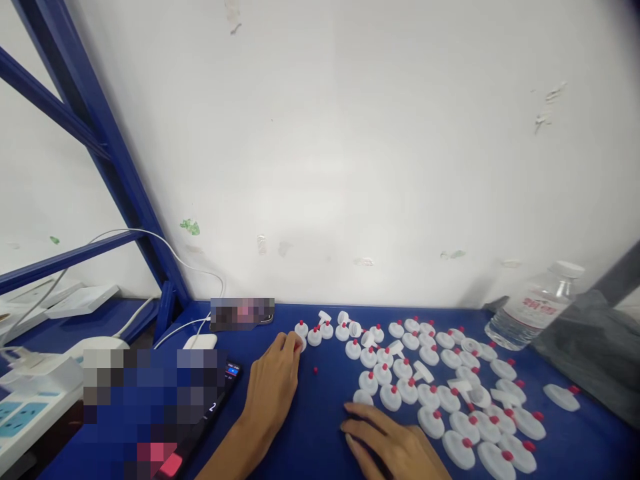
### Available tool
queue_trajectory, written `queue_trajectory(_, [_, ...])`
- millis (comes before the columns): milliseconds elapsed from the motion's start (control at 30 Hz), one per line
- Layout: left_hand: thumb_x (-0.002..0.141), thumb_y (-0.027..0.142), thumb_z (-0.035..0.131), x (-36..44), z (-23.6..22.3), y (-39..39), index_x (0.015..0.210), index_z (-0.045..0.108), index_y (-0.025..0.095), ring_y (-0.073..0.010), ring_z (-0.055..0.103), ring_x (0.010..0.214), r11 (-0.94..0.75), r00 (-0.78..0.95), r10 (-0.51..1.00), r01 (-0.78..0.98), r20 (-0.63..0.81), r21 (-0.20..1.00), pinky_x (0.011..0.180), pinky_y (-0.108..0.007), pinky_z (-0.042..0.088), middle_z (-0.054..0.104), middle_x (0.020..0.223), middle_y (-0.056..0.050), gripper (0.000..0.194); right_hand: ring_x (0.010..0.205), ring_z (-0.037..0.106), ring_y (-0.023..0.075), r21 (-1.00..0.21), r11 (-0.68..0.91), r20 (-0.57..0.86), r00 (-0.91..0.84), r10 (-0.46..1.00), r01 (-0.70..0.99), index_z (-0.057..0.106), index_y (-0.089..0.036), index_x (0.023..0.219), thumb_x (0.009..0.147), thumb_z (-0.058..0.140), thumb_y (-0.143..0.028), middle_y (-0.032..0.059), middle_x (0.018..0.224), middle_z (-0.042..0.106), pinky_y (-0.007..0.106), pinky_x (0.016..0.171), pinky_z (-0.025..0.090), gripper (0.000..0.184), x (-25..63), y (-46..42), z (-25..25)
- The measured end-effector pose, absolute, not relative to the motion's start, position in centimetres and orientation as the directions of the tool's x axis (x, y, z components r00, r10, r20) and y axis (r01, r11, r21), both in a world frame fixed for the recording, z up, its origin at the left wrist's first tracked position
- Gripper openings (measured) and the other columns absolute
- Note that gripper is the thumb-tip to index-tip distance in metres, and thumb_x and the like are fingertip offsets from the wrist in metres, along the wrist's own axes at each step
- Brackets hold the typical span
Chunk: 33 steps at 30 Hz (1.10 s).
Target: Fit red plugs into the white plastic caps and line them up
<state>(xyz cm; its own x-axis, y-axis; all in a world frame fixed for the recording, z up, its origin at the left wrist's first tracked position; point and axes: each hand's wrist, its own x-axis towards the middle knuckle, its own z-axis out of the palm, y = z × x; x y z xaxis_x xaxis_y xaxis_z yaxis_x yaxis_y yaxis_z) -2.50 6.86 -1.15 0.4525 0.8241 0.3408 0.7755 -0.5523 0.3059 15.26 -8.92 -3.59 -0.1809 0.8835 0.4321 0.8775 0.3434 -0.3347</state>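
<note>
Two bare hands reach over the blue bench (pixel 315 433), and nearest to us our right hand (pixel 395 443) lies low with its fingers loosely spread, nothing seen in its grasp. Just beyond its fingertips, a little to their right, sits a pale disc (pixel 363 398), partly hidden by the fingers, with no red tip showing. Farther off and to the left, our left hand (pixel 273 377) has its fingers drawn together on a white disc (pixel 301 341), which shows at the far, right side of the fingertips with a bit of red; we cannot tell which way its axis points under them. That disc is well apart from our right hand, so our left is plainly the nearer one. Between the hands, to the right of the left fingers and slightly nearer us, lies a small red piece (pixel 315 370). Red-tipped white discs (pixel 369 382) spread over the bench to the right, a few more standing just past the left fingertips. Beyond the spread, at far right, a water bottle (pixel 533 307) leans before the white wall (pixel 325 147).
</note>
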Motion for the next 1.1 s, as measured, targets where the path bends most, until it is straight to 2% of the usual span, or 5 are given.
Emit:
queue_trajectory(133, [0.101, 0.027, 0.045, -2.3, -1.2, 4.6, 0.092, 0.061, 0.023, -0.0136, 0.068, 0.083, -0.709, 0.509, 0.702, 0.432, 0.498, 0.558, 0.072, -0.023, 0.053, 0.071, 0.100, 0.000, 0.018, 0.074, 0.075, 0.0128, -0.485, 0.244, 0.432, -0.013, 0.902, 0.840, 0.059, -0.033, 0.127, 0.091, 0.060, -0.030, -0.0010, 0.117, 0.073, 0.019, 0.068, 0.061, 0.036, 15.5, -9.1, -3.1])
queue_trajectory(333, [0.102, 0.025, 0.048, -1.8, -2.0, 1.5, 0.112, 0.060, 0.027, -0.0126, 0.070, 0.077, -0.917, 0.693, 0.362, 0.145, 0.623, 0.371, 0.068, -0.023, 0.051, 0.076, 0.096, 0.001, 0.017, 0.056, 0.068, 0.0103, -0.621, 0.182, 0.377, 0.087, 0.922, 0.762, 0.042, -0.032, 0.146, 0.087, 0.068, -0.034, 0.0032, 0.121, 0.071, 0.020, 0.058, 0.060, 0.064, 16.4, -9.3, -3.2])
queue_trajectory(700, [0.098, 0.019, 0.044, -1.0, -1.6, 1.7, 0.091, 0.055, 0.023, -0.0167, 0.061, 0.071, -0.965, 0.883, 0.264, 0.239, 0.388, 0.111, 0.050, -0.024, 0.040, 0.065, 0.084, -0.001, 0.013, 0.065, 0.075, 0.0166, -0.463, 0.261, 0.467, -0.018, 0.884, 0.847, 0.068, -0.023, 0.116, 0.090, 0.056, -0.060, 0.0042, 0.098, 0.079, 0.019, 0.061, 0.059, 0.046, 16.5, -9.0, -3.0])
queue_trajectory(967, [0.105, 0.027, 0.027, -2.1, -2.4, 1.9, 0.073, 0.047, 0.021, -0.0138, 0.053, 0.062, -0.731, 0.660, 0.655, 0.426, 0.369, 0.533, 0.061, -0.025, 0.042, 0.056, 0.068, 0.001, 0.038, 0.078, 0.075, 0.0147, -0.369, 0.241, 0.577, 0.018, 0.816, 0.898, 0.059, -0.023, 0.126, 0.096, 0.056, -0.028, 0.0053, 0.115, 0.075, 0.021, 0.073, 0.059, 0.030, 18.0, -9.4, -1.8])
queue_trajectory(1100, [0.104, 0.026, 0.028, -2.2, -1.4, 2.7, 0.078, 0.050, 0.022, -0.0159, 0.055, 0.067, -0.775, 0.687, 0.619, 0.457, 0.379, 0.437, 0.058, -0.027, 0.038, 0.058, 0.073, 0.000, 0.035, 0.056, 0.068, 0.0083, -0.427, 0.215, 0.561, 0.070, 0.825, 0.878, 0.056, -0.026, 0.122, 0.092, 0.055, -0.020, 0.0031, 0.118, 0.073, 0.020, 0.064, 0.058, 0.030, 18.0, -9.6, -1.1])
